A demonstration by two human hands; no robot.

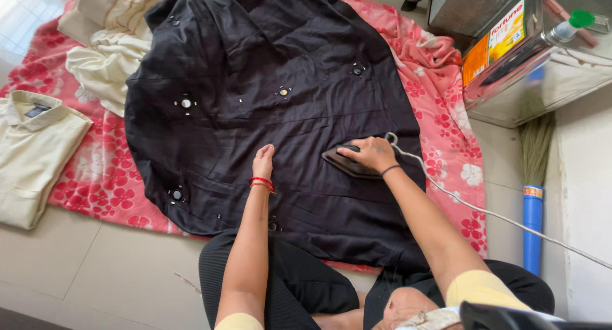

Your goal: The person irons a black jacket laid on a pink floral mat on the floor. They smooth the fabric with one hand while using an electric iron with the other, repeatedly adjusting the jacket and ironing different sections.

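A person is sitting on the tiled floor (95,266) with a black garment (274,107) spread flat in front of them, and everything else is lying around that garment. It is resting on a red floral cloth (446,107) that is showing along the garment's left and right edges. Small round metal studs are glinting across the garment's upper half.

The right hand (370,153) is closing over the top of a dark clothes iron (341,161), fingers wrapped around its handle, pressing it onto the lower right part of the garment. A white cord (484,209) is trailing from the iron, off the garment's right edge and across the floral cloth toward the wall. A dark band is circling that wrist.

The left hand (263,161) is lying flat and open on the garment, holding nothing, fingers together and pointing up the fabric, just to the left of the iron. Red bangles (261,183) are sitting at its wrist.

To the left of the garment, a folded cream shirt (35,151) is lying half on the floral cloth and half on the floor, and a loose heap of cream clothing (105,43) is bunching against the garment's upper left edge. Well off to the right of the garment, a metal tin (510,62) is standing with a green-capped bottle (570,24) on top, and a broom with a blue handle (532,196) is leaning just below it.
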